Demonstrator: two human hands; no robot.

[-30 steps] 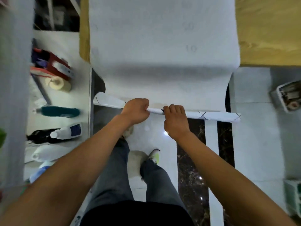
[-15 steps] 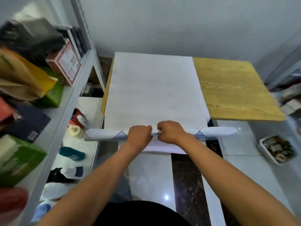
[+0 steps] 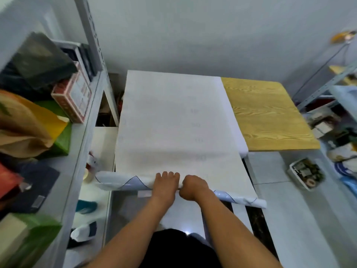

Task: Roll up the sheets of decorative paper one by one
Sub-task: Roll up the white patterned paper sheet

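Wooden table (image 3: 270,117); roll (image 3: 123,183) perhaps mid-hidden by hands.

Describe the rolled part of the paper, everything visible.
The roll is a slim white paper tube with thin dark diagonal lines, lying crosswise at the near edge of the flat sheet and joined to it. Its right end sits lower than its left. Left hand and right hand grip its middle, side by side.
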